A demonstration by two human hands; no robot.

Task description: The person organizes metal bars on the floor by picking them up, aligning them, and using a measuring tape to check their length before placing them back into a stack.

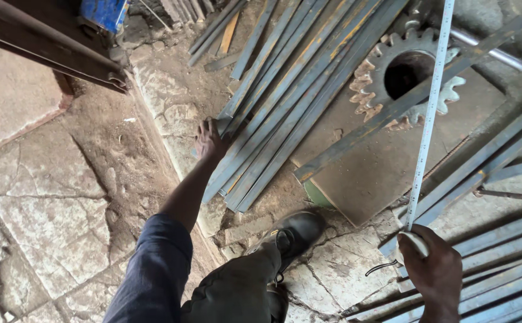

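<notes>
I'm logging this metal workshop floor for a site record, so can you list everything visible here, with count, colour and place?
Flat grey-blue steel bars: a bundle, count unclear, fanned across the top centre of the floor.
More grey-blue steel bars: several, lower right.
Single long steel bar: one, grey, lying diagonally across the gear.
Rusty toothed gear wheel: one, brown-grey, upper right, on the plate.
Flat brown metal plate: one, centre right.
White measuring tape blade: one, running from the right hand to the top edge.
Blue container: one, top left.
Cracked stone floor: pale brown, left.
Black shoe: one, bottom centre.
Left hand: on the bundle's near ends.
Right hand: gripping the tape case.
</notes>
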